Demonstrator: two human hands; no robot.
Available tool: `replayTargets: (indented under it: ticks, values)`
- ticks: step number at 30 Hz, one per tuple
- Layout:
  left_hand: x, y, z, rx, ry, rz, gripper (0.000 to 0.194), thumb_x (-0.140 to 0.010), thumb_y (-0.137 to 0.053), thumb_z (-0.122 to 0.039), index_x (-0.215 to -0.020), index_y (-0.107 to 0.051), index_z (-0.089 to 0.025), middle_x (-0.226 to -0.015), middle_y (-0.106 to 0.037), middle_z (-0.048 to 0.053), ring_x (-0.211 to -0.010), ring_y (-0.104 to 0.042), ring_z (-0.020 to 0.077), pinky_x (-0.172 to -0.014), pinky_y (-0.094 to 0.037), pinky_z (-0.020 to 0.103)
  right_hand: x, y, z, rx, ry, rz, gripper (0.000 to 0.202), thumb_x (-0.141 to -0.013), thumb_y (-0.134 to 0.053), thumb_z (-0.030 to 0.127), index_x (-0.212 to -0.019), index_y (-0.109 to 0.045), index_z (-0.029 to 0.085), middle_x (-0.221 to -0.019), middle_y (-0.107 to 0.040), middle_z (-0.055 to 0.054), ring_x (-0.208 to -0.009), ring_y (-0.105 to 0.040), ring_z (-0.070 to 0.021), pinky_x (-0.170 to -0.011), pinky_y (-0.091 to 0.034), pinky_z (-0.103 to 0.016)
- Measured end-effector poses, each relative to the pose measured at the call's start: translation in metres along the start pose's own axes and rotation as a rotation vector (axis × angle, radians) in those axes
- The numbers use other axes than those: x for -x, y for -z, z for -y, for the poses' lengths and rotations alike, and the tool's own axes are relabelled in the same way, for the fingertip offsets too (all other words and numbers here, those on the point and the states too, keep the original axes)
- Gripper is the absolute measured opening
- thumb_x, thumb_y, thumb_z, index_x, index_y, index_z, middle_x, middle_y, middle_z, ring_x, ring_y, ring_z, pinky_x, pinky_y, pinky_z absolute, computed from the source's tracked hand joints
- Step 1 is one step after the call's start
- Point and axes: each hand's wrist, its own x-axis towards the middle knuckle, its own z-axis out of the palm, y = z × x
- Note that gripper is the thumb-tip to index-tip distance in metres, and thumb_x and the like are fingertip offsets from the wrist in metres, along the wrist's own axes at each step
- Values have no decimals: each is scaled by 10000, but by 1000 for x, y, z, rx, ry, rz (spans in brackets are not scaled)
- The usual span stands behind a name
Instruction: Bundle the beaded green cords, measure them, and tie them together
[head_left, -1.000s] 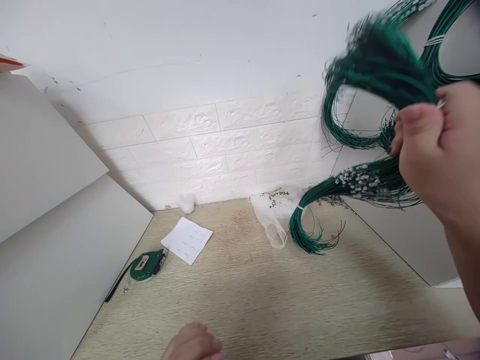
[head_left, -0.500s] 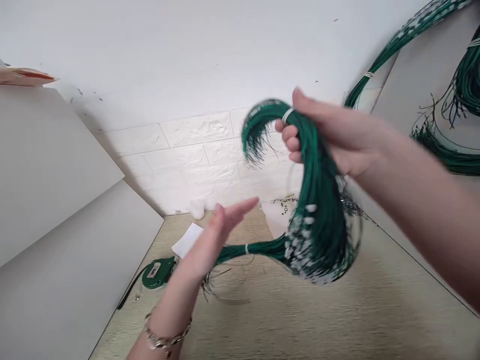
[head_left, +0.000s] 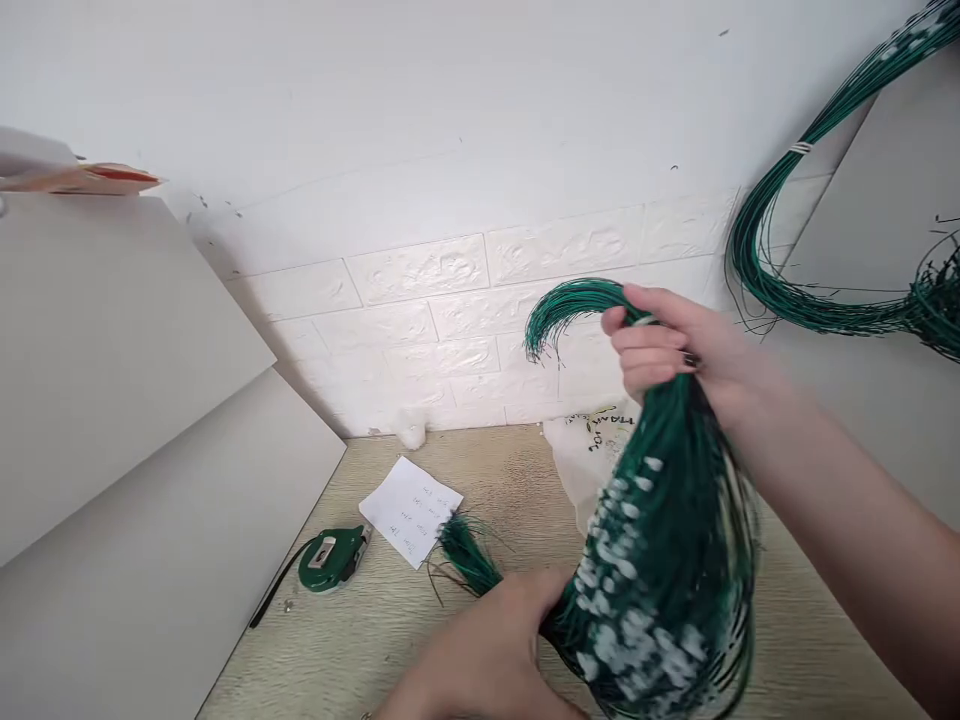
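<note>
My right hand (head_left: 667, 345) is closed around a bundle of thin green wires (head_left: 660, 500), close to a white tie. Above the fist the loose ends curl over to the left. Below it the strands fan out in a wide loop with many white flecks along them. My left hand (head_left: 499, 645) wraps the narrow lower part of the same bundle near the table, its fingertips partly hidden. A frayed tail (head_left: 466, 555) of green strands sticks out past this hand, over the corner of a white note (head_left: 411, 512) with handwriting.
A green tape measure (head_left: 332, 558) with a black strap lies at left beside white panels (head_left: 127, 380). A crumpled sheet with writing (head_left: 589, 450) lies behind the bundle. More green wire coils (head_left: 757, 230) hang at the upper right by a grey-white panel. A white brick-pattern wall closes off the back.
My right hand has moved down and slightly right with the bundle. My left hand, open and raised before, has come down onto the bundle's lower part. The note now shows more fully.
</note>
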Motion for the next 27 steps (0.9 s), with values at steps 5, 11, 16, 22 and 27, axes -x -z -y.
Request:
replayTargets:
  ticks: [5,11,16,22,27]
  values:
    - [2,-10,22,-614,140,-80,371,-711,-373,-64,-1033,-512,-183,-923,-587,68,-865,-510,210,-768,-385,327,35,62,-29,228,46,-121,175,-729,-546,252,-605,-440,188,-383,-249,95,-289,-242,-30,-371,-403,-189]
    - [8,-6,48,-692,147,-22,408,-629,-374,-27,-960,-556,-183,-952,-558,65,-892,-493,204,-818,-374,349,65,118,-90,225,-65,-280,151,-682,-618,293,-738,-543,175,-589,-472,29,-534,-494,-91,-708,-500,-296]
    - [-12,3,24,-342,136,75,439,-677,-399,-109,-1083,-533,-211,-1161,-498,32,-1071,-432,175,-935,-314,293,65,121,-106,65,-71,-277,156,-736,-535,315,-779,-574,171,-688,-544,-15,-657,-541,-126,-790,-467,-310]
    - [-57,-5,-22,-79,172,-110,459,-841,-248,-443,-870,-609,-162,-813,-613,45,-773,-543,171,-755,-396,315,57,114,-100,165,-36,-249,230,-764,-457,340,-800,-602,164,-917,-598,-72,-886,-543,-186,-773,-460,-319]
    - [-103,-40,-15,410,10,-41,468,-754,-468,-471,-1041,-535,-108,-1031,-572,103,-960,-508,191,-854,-372,324,44,107,-105,337,-40,-314,340,-758,-448,408,-953,-594,171,-1122,-550,-73,-1091,-460,-209,-931,-367,-352]
